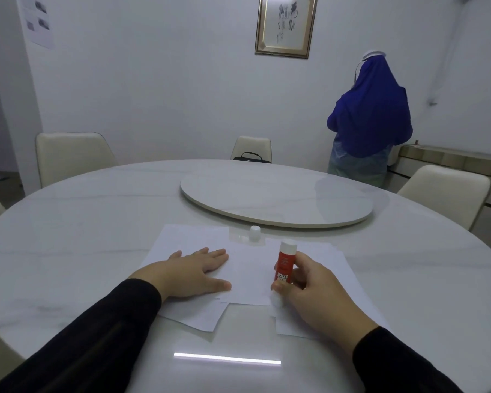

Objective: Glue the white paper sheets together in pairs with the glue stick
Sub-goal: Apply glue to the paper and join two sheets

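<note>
We saw the right hand (309, 287) with its grip curled round the glue stick (284, 265), thumb on the near side and fingers behind, the tube tilted with its glue end down on the top white sheet (250, 268). It was held low on the barrel, we judged, so the tip could be pressed and steered along the sheet's near edge. Left of that grip, the left hand (194, 272) lay flat with fingers straight, gripping nothing, pinning the sheet so that it would not slide under the stick. Beyond the grip stood 1 white cap (254, 232), upright and clear of the gluing area. More sheets (194, 317) showed from under the top one toward us; how many, we could not tell. All of it lay on the pale desk (97, 251).
</note>
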Demonstrator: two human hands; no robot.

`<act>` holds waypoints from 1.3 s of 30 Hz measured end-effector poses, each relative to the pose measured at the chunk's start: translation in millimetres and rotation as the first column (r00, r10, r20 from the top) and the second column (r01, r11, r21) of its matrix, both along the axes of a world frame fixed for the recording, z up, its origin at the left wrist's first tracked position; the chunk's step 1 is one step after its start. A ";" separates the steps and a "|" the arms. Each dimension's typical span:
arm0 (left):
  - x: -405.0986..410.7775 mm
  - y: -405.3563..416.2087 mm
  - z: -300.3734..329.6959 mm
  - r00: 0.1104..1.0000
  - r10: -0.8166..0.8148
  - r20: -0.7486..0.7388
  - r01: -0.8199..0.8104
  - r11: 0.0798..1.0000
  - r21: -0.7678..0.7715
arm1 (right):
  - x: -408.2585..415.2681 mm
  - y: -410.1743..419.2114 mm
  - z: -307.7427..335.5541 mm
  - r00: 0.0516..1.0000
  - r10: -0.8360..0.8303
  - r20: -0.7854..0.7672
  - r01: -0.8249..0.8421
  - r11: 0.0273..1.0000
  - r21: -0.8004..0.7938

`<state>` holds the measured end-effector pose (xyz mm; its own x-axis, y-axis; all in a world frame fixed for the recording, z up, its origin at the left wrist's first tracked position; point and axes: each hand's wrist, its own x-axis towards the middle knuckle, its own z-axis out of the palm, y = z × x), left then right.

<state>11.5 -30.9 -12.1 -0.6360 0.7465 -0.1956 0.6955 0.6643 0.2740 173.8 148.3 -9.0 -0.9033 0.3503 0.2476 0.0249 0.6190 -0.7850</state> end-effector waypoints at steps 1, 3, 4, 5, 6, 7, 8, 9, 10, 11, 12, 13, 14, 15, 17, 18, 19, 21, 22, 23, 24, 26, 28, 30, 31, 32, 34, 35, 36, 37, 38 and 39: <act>0.2 -0.1 0.3 1.000 0.000 0.002 0.000 1.000 0.000 | 3.2 4.6 0.1 1.000 -0.015 0.007 0.015 1.000 0.006; 0.9 -0.1 1.0 1.000 0.002 0.004 -0.002 1.000 -0.003 | 9.1 13.5 0.4 0.999 -0.043 0.013 0.042 0.999 0.018; 1.2 -0.1 1.4 1.000 0.004 0.004 -0.004 1.000 -0.005 | 11.9 17.7 0.7 0.999 -0.052 0.015 0.052 0.998 0.021; 1.8 0.3 2.0 1.000 0.007 0.006 -0.007 1.000 -0.006 | 14.8 21.7 0.9 0.998 -0.060 0.018 0.060 0.998 0.021; 2.1 0.1 2.4 1.000 0.009 0.008 -0.009 1.000 -0.006 | 17.4 25.7 1.3 0.997 -0.068 0.021 0.067 0.998 0.020; 2.3 0.1 2.8 1.000 0.010 0.010 -0.010 1.000 -0.006 | 19.8 29.7 1.5 0.997 -0.076 0.023 0.076 0.997 0.021; 2.3 -0.3 3.0 1.000 0.013 0.011 -0.013 1.000 -0.008 | 21.9 33.4 1.6 0.996 -0.085 0.026 0.084 0.996 0.025; 2.2 -0.7 3.1 1.000 0.017 0.011 -0.017 1.000 -0.011 | 23.8 37.1 1.6 0.995 -0.094 0.027 0.093 0.995 0.030; 2.0 -1.1 3.2 1.000 0.019 0.009 -0.019 1.000 -0.015 | 25.5 40.6 1.8 0.994 -0.104 0.029 0.103 0.994 0.036; 1.7 -1.2 3.2 1.000 0.018 0.008 -0.018 1.000 -0.018 | 27.0 43.9 1.9 0.993 -0.113 0.031 0.112 0.993 0.038; 1.8 -1.2 3.2 1.000 0.016 0.009 -0.016 1.000 -0.020 | 28.4 47.0 1.9 0.992 -0.120 0.033 0.119 0.992 0.038; 1.6 -0.9 3.4 1.000 0.015 0.010 -0.014 1.000 -0.021 | 29.5 49.8 1.8 0.991 -0.126 0.036 0.125 0.991 0.037; 1.1 -0.6 3.4 1.000 0.015 0.010 -0.014 1.000 -0.022 | 30.7 52.3 1.9 0.990 -0.133 0.040 0.131 0.991 0.036; 0.7 -0.2 3.7 1.000 0.017 0.010 -0.016 1.000 -0.026 | 31.8 55.0 2.0 0.989 -0.140 0.044 0.139 0.990 0.036; -0.1 -0.1 4.0 1.000 0.026 0.008 -0.026 0.999 -0.033 | 34.0 60.1 2.3 0.987 -0.154 0.051 0.152 0.988 0.040; -0.3 -0.1 4.3 1.000 0.030 0.005 -0.030 0.999 -0.034 | 35.4 62.7 2.6 0.986 -0.159 0.052 0.157 0.987 0.042; -0.7 -0.2 4.2 1.000 0.031 0.003 -0.031 0.999 -0.033 | 36.7 65.0 2.8 0.985 -0.163 0.054 0.161 0.986 0.043; -1.6 0.0 4.3 1.000 0.030 0.002 -0.030 0.999 -0.023 | 39.2 68.7 3.3 0.984 -0.171 0.053 0.170 0.985 0.033; -2.2 -0.2 4.7 0.999 0.036 0.007 -0.036 0.999 -0.019 | 40.1 70.0 3.2 0.983 -0.176 0.052 0.175 0.984 0.028; -2.6 -0.5 5.3 0.999 0.048 0.016 -0.048 0.999 -0.016 | 41.0 71.2 3.0 0.982 -0.182 0.052 0.181 0.983 0.029; -3.4 -1.0 5.7 0.998 0.062 0.026 -0.062 0.998 -0.010 | 41.7 72.4 2.8 0.981 -0.187 0.053 0.185 0.982 0.033; -4.4 -0.5 7.6 0.996 0.083 0.037 -0.083 0.997 0.000 | 42.9 74.5 2.5 0.980 -0.192 0.052 0.191 0.981 0.030; -3.1 2.2 10.3 0.996 0.083 0.025 -0.082 0.997 -0.009 | 44.9 76.1 2.5 0.980 -0.193 0.049 0.192 0.981 0.020; -1.0 6.0 15.0 0.997 0.071 0.015 -0.070 0.997 -0.042 | 46.5 76.9 3.0 0.980 -0.194 0.045 0.193 0.981 0.017; 0.3 7.5 18.1 0.998 0.069 0.001 -0.068 0.995 -0.070 | 46.8 76.8 3.2 0.980 -0.192 0.043 0.192 0.981 0.015; 1.0 9.3 21.5 0.997 0.068 -0.031 -0.071 0.992 -0.104 | 47.0 76.6 3.5 0.981 -0.191 0.042 0.190 0.982 0.017; 4.1 15.5 29.5 0.989 0.080 -0.126 -0.094 0.989 -0.111 | 46.4 75.6 3.2 0.981 -0.191 0.044 0.190 0.981 0.025; 8.2 22.6 32.8 0.984 0.095 -0.151 -0.100 0.995 -0.026 | 46.0 74.6 2.9 0.981 -0.190 0.045 0.189 0.982 0.024; 13.5 34.1 34.5 0.984 0.105 -0.144 -0.089 0.990 0.113 | 45.8 73.4 2.7 0.981 -0.187 0.043 0.187 0.982 0.019; 21.0 49.1 33.8 0.989 0.089 -0.117 -0.056 0.963 0.262 | 45.5 72.6 2.6 0.982 -0.185 0.040 0.185 0.983 0.012; 31.0 66.6 30.9 0.994 0.043 -0.096 -0.006 0.934 0.358 | 45.4 72.3 2.5 0.982 -0.185 0.036 0.185 0.983 0.004; 42.7 84.9 25.4 0.996 -0.016 -0.087 0.049 0.919 0.391 | 45.7 71.9 2.5 0.983 -0.184 0.031 0.184 0.983 -0.006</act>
<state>54.2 54.0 13.4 -0.6114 0.7734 0.1676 0.7454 0.4918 0.4500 219.5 220.3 -6.6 -0.8304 0.5130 0.2176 0.1611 0.5948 -0.7875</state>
